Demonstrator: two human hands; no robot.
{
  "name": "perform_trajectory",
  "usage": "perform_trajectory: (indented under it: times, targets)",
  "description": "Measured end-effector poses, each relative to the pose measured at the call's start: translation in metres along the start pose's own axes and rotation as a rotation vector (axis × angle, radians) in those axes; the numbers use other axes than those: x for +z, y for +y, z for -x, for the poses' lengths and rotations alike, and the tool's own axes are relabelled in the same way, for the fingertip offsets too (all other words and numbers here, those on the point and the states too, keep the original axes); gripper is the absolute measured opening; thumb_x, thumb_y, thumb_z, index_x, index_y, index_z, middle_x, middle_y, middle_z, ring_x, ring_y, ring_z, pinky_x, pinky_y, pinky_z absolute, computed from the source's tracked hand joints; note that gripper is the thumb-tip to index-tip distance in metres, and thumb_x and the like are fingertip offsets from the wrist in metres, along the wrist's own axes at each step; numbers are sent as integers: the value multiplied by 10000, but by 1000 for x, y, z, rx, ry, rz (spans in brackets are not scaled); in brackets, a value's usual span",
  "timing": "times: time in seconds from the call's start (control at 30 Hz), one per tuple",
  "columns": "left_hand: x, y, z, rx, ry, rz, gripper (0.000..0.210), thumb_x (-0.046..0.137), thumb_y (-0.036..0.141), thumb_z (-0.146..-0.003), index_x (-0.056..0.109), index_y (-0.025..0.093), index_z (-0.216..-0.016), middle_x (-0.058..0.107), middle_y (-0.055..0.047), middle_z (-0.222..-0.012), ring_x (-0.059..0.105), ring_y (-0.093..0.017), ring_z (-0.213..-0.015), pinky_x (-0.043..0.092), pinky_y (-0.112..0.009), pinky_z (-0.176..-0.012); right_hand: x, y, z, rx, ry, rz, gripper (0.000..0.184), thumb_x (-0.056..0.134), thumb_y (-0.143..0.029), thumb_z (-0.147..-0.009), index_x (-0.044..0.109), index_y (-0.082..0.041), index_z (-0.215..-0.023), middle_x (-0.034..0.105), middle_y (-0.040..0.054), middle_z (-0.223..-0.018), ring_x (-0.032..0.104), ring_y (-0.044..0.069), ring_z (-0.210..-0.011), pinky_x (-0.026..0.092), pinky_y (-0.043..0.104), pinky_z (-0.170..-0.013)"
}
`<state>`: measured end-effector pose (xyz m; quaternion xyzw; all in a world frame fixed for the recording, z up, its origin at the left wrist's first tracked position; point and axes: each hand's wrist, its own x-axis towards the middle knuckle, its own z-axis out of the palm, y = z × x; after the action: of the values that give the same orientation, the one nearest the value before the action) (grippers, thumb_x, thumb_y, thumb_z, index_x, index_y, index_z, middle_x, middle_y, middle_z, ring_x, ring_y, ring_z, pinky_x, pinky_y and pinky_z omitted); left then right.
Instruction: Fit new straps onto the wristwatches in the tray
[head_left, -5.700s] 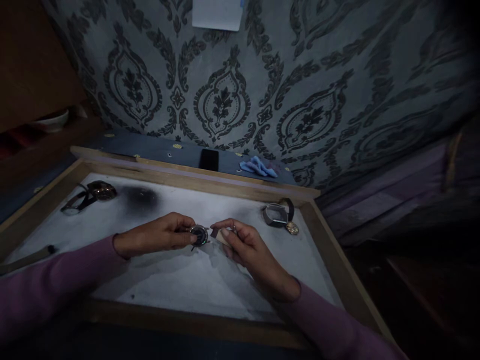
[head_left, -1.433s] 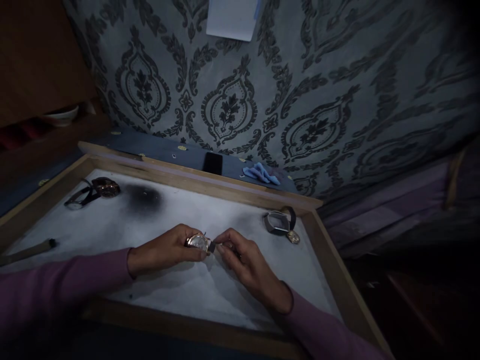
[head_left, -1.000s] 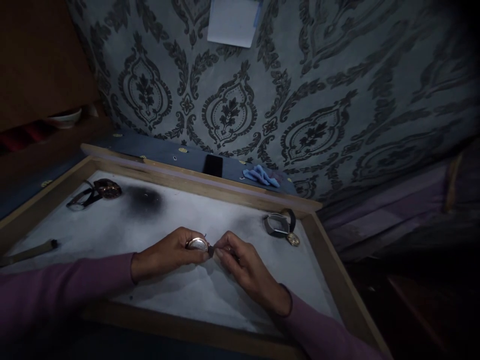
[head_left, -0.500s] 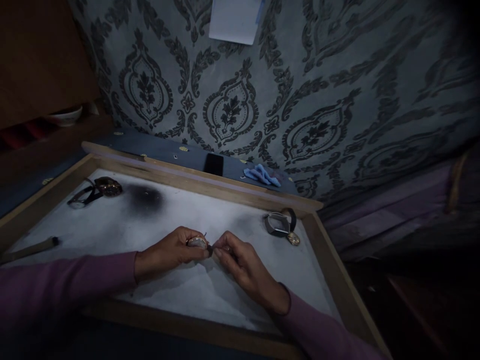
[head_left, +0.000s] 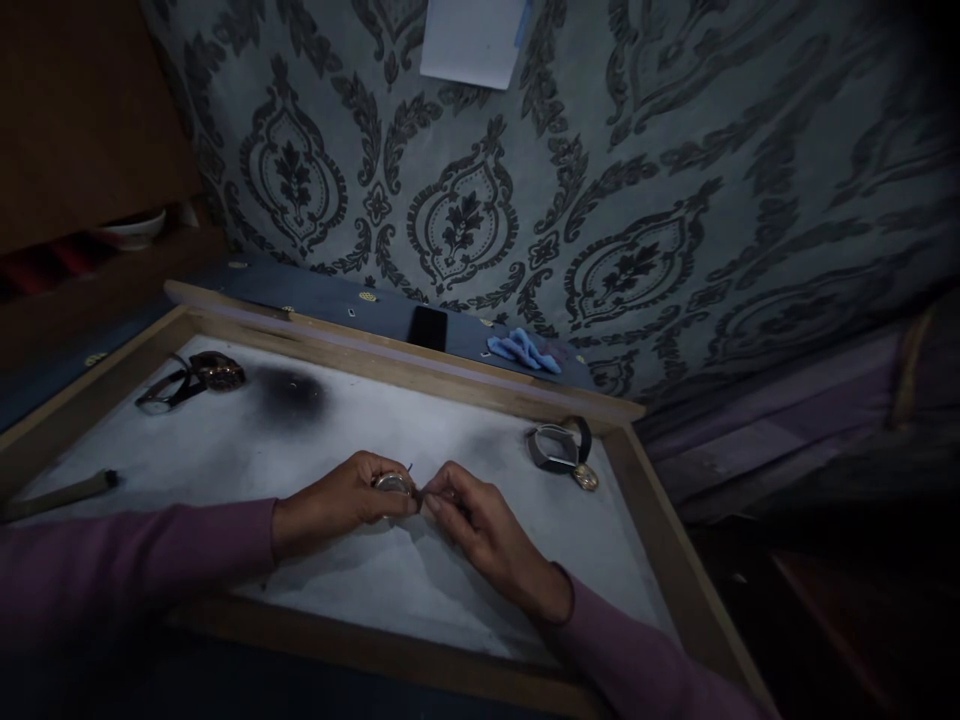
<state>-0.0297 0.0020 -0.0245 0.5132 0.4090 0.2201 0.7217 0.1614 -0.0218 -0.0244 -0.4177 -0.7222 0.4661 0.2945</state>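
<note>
Centre of the frame, over the white bench (head_left: 225,450): left hand (head_left: 341,500) pinches a watch case (head_left: 394,484) by its rim, right hand (head_left: 480,525) pinches something tiny against its edge. Small, smooth metal, likely slippery and delicate; the rim looks safest to grip.
</note>
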Motion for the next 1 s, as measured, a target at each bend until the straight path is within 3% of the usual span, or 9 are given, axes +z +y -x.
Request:
perform_trajectory:
  times: [0.17, 0.4, 0.57, 0.77, 1.0]
  targets:
    - [-2, -2, -2, 17, -2, 7, 205, 656, 301, -677, 522, 171, -591, 351, 88, -518, 253, -84, -516, 199, -242, -510, 2, -2, -1, 88, -29, -167, 248, 482, -418, -944, 462, -202, -824, 382, -72, -591, 336, 96, -513, 259, 228, -479]
    - [-5, -4, -5, 16, -15, -8, 214, 649, 322, -679, 524, 172, -591, 341, 89, -504, 246, -83, -500, 181, -244, -495, -4, -6, -5, 298, -102, -414, 399, 586, -568, -855, 522, -174, -872, 489, -66, -559, 350, 64, -451, 246, 199, -437]
    - [-6, -6, -5, -1, 7, -28, 203, 648, 332, -690, 547, 169, -623, 354, 84, -509, 250, -86, -502, 170, -245, -490, -7, 0, -9, 472, -21, -559, 537, 484, -651, -867, 621, -132, -892, 579, -6, -583, 399, 66, -408, 177, 206, -394]
    - [-9, -10, -8, -32, 24, 7, 230, 693, 367, -673, 581, 166, -669, 371, 87, -512, 244, -84, -496, 155, -246, -487, -11, 7, -8, 480, 27, -622, 414, 674, -538, -784, 674, -146, -916, 610, -14, -669, 486, 63, -471, 243, 193, -433]
    - [-8, -8, -6, -50, 29, 17, 233, 703, 374, -665, 592, 170, -672, 378, 85, -515, 245, -83, -491, 162, -242, -482, -13, 12, -8, 403, 10, -605, 385, 673, -504, -796, 648, -139, -917, 603, -30, -558, 542, 85, -426, 292, 181, -374]
